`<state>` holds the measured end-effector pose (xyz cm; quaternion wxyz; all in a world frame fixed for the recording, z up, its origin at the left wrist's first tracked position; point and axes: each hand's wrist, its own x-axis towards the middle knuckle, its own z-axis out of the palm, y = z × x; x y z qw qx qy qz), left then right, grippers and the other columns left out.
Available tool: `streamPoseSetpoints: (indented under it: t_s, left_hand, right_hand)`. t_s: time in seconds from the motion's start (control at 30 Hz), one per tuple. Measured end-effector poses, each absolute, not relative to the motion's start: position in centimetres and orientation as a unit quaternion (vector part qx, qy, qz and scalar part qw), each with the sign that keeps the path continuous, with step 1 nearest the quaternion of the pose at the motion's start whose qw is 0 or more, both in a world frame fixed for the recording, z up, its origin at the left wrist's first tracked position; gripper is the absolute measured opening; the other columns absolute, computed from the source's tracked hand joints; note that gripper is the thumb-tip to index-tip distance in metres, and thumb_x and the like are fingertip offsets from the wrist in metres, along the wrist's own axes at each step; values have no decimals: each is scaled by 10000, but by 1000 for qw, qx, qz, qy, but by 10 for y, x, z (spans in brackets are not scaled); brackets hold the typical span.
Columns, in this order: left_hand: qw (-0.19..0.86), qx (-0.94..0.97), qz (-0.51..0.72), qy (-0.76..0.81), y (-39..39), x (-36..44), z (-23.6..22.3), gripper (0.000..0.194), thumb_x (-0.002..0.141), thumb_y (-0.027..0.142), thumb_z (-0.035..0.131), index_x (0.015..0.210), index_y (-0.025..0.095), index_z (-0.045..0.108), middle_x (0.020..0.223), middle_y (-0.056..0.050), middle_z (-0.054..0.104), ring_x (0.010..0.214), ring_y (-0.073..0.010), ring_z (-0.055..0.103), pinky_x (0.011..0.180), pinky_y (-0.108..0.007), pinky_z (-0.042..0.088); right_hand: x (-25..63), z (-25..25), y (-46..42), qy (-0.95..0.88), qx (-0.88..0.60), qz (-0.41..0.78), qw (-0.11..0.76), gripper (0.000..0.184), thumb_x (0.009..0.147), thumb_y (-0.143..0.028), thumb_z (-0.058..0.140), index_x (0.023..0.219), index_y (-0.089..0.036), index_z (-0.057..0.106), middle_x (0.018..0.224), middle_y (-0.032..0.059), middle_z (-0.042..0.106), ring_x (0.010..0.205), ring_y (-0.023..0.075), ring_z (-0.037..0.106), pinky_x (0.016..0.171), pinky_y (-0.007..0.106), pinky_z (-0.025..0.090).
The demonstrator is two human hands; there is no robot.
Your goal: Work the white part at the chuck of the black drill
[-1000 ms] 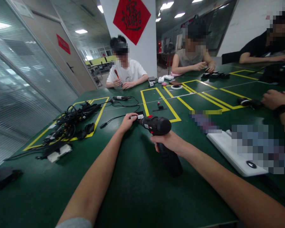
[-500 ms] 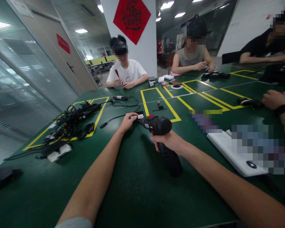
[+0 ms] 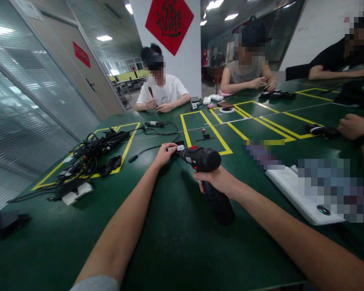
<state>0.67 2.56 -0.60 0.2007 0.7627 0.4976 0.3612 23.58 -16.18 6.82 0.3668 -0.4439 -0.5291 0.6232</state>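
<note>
My right hand (image 3: 217, 180) is closed round the grip of a black and red cordless drill (image 3: 204, 160), whose nose points left and away from me. My left hand (image 3: 164, 154) is closed on a small black part with a white label (image 3: 178, 147) that lies on the green table (image 3: 170, 234), right at the drill's tip. A thin black cable (image 3: 145, 152) runs off to the left from that part.
A heap of black cables and adapters (image 3: 92, 153) lies at the left inside yellow tape lines. A white flat device (image 3: 303, 198) rests at the right. Small black and red bits (image 3: 204, 134) sit in the yellow box ahead. Other people sit around the far and right sides.
Both hands and the drill stay in the same place. Only the view has shifted a little.
</note>
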Motion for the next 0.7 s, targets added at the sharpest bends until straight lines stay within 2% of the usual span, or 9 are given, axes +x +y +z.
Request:
streamPoseSetpoints:
  t_s: [0.7]
  left_hand:
    - [189, 776, 358, 485, 25, 5, -6, 284, 861, 348, 543, 1029, 188, 706, 1109, -62, 694, 1108, -231, 561, 1038, -376, 401]
  right_hand:
    - [236, 66, -162, -519, -452, 629, 361, 75, 691, -171, 620, 755, -162, 582, 474, 9, 595, 449, 150, 562, 497, 265, 416]
